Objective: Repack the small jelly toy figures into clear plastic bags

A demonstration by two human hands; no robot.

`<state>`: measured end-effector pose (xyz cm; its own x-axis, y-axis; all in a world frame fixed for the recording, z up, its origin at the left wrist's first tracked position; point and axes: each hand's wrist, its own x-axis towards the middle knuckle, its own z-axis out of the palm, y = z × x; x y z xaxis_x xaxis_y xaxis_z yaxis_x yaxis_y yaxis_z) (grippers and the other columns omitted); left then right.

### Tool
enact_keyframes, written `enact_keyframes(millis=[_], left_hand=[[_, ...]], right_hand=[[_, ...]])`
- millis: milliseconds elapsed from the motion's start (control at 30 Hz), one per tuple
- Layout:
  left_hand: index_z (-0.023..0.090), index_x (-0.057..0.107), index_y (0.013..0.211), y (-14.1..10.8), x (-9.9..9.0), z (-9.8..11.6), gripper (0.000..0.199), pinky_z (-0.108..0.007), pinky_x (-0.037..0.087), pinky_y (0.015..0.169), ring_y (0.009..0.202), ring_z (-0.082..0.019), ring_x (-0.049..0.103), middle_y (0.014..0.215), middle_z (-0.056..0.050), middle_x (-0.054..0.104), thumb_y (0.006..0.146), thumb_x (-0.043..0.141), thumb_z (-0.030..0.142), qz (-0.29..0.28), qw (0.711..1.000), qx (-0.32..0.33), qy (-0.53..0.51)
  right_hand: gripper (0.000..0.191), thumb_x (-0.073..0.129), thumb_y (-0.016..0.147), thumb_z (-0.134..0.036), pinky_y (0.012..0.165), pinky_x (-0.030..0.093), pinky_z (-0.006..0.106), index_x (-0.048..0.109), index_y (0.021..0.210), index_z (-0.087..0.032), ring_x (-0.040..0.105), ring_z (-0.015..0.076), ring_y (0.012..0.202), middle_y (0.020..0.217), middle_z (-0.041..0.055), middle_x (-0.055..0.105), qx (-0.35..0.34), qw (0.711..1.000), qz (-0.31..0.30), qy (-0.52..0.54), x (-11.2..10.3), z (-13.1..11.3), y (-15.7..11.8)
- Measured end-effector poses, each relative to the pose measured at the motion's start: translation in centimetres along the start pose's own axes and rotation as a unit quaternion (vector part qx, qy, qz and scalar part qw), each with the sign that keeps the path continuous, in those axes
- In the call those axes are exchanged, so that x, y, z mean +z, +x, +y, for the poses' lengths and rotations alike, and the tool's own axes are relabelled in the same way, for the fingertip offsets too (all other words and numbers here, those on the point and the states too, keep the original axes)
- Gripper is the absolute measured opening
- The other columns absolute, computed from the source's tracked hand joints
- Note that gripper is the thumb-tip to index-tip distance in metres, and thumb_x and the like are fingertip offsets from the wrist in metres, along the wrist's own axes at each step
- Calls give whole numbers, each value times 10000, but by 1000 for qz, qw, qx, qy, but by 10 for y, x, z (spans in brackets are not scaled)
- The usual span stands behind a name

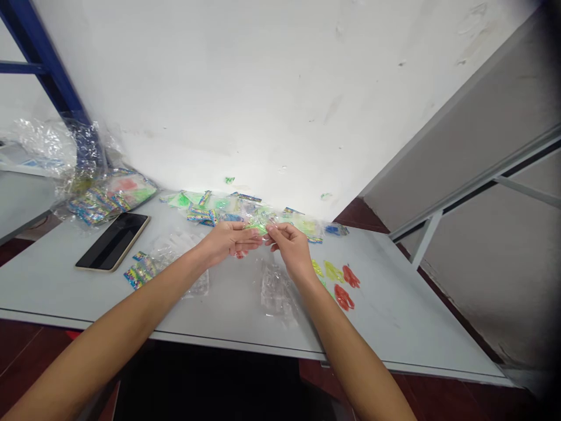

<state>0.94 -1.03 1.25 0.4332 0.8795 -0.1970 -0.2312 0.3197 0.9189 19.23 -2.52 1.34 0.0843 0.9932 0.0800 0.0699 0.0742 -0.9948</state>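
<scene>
The green translucent toy packet (260, 228) is sitting right of the phone (113, 241), and you are holding it up with your left hand (228, 242) and right hand (291, 248), both pinching it closed between the fingers. Red jelly hand toys (345, 289) are lying farther right of the phone, beside a crumpled clear plastic bag (278, 292).

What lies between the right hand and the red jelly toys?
Yellow-green jelly toys lie between the right hand and the red jelly toys, in the head view.
</scene>
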Motion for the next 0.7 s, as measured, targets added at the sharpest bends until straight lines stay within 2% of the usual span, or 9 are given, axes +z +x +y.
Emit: enact_keyframes(millis=[133, 333, 500, 700], left_hand=[[129, 656, 829, 2, 0, -1, 317, -303, 541, 684, 927, -270, 717, 968, -178, 743, 743, 792, 402, 25, 999, -2, -28], [135, 651, 831, 6, -2, -1, 192, -336, 564, 754, 913, -272, 724, 870, -144, 748, 777, 750, 290, 41, 997, -8, -66], [148, 637, 816, 6, -1, 2, 231, -350, 565, 735, 866, -271, 728, 840, -135, 747, 807, 707, 368, 59, 994, -27, -87], [109, 679, 865, 6, -3, -4, 247, -297, 524, 648, 765, -222, 715, 869, -157, 745, 773, 736, 331, 10, 999, -11, -44]], right_hand=[[382, 747, 691, -548, 542, 460, 272, 611, 756, -197, 633, 159, 608, 711, 41, 705, 10, 1000, 2, 0, 0, 0, 0], [348, 759, 699, -506, 544, 445, 260, 609, 734, -194, 611, 145, 600, 679, 25, 682, 13, 1000, -6, 14, 0, 1, 0], [317, 758, 702, -482, 572, 452, 267, 625, 727, -196, 604, 143, 610, 669, 22, 681, 25, 999, -18, 16, 0, 1, -1], [364, 741, 690, -524, 551, 442, 267, 600, 647, -192, 604, 146, 602, 657, 20, 656, 71, 997, -8, 23, 1, -1, -3]])
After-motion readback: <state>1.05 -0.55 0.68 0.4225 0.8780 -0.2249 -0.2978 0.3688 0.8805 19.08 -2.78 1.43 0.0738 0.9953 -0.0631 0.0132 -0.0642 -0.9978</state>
